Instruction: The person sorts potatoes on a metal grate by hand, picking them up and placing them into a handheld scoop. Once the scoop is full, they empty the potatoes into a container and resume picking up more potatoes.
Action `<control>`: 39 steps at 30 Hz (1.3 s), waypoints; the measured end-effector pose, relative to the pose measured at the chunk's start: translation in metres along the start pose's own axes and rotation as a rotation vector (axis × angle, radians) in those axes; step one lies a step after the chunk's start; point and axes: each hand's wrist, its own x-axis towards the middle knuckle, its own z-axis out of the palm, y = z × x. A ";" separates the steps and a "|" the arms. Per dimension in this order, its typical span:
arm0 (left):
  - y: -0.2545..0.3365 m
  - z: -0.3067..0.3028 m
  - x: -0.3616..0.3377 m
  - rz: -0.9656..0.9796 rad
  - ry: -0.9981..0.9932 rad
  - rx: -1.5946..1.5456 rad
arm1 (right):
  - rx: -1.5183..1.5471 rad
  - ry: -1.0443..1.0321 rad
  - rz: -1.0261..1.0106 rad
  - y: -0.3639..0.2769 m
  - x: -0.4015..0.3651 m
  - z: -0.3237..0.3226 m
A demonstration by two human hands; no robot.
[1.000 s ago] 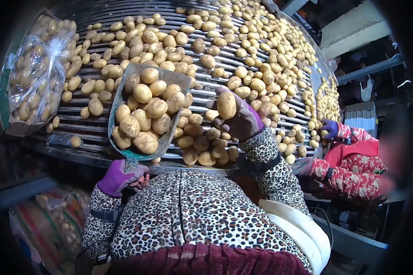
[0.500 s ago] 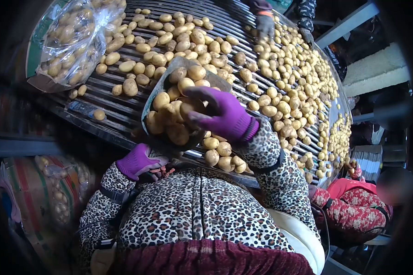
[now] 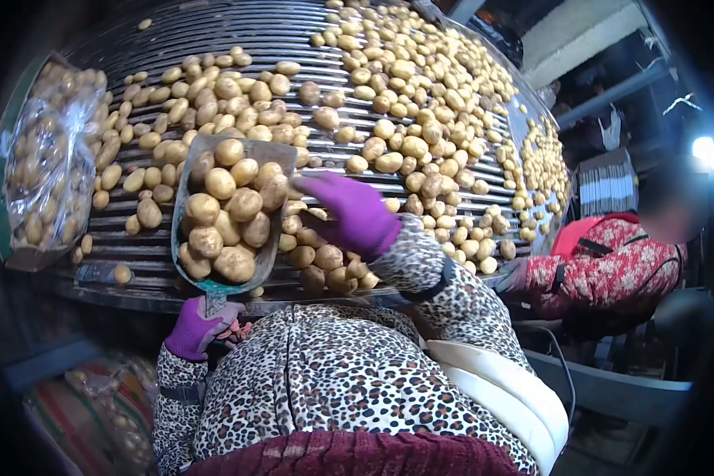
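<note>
My left hand (image 3: 201, 327), in a purple glove, is wrapped around the handle of a greenish metal scoop (image 3: 179, 262). Heaped potatoes (image 3: 234, 202) fill the scoop, which lies over the slatted sorting table (image 3: 127, 295) near its front edge. Just beyond the scoop's right rim is my right hand (image 3: 351, 213), also gloved in purple with grey fingertips. Its fingers stretch towards the rim and the thumb stands apart; nothing shows between them. More potatoes (image 3: 325, 262) lie on the slats beneath and beside this hand.
A box (image 3: 44, 258) with a clear bag of potatoes (image 3: 51, 159) stands at the left of the table. Potatoes spread thickly across the far right (image 3: 444, 87). A co-worker (image 3: 603, 270) in red patterned clothing is at the right. A potato sack (image 3: 87, 412) sits low on the left.
My right hand has drawn back from over the potatoes in the scoop to its right side. The scoop now shows whole, with its handle in my left hand. The view has shifted right.
</note>
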 end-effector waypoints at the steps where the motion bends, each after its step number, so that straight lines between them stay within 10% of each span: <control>1: 0.003 -0.001 -0.001 0.020 0.009 0.028 | -0.066 -0.018 0.144 0.019 -0.019 -0.012; 6: 0.011 0.000 -0.004 0.060 -0.032 0.116 | -0.718 0.054 0.595 0.106 -0.095 -0.075; 8: 0.014 -0.007 0.001 0.528 -0.128 0.683 | -0.586 -0.051 0.688 0.115 -0.115 -0.077; 13: 0.006 -0.006 -0.003 0.132 -0.092 0.180 | 0.112 -0.192 0.689 0.069 -0.101 -0.063; 17: 0.005 -0.005 -0.005 0.010 -0.054 0.002 | -0.127 0.007 0.423 0.095 -0.057 -0.062; 22: -0.002 -0.009 -0.004 -0.037 -0.042 -0.120 | -0.787 -0.335 0.356 0.154 -0.018 -0.038; 30: 0.008 -0.002 -0.008 -0.192 0.056 -0.267 | -0.798 -0.516 0.500 0.138 0.022 -0.023; 36: -0.013 -0.008 -0.001 0.247 0.060 0.076 | -0.655 -0.677 0.465 0.120 0.045 -0.031; 39: 0.005 -0.005 -0.008 -0.118 0.023 -0.216 | -0.626 -0.698 0.622 0.144 0.025 -0.020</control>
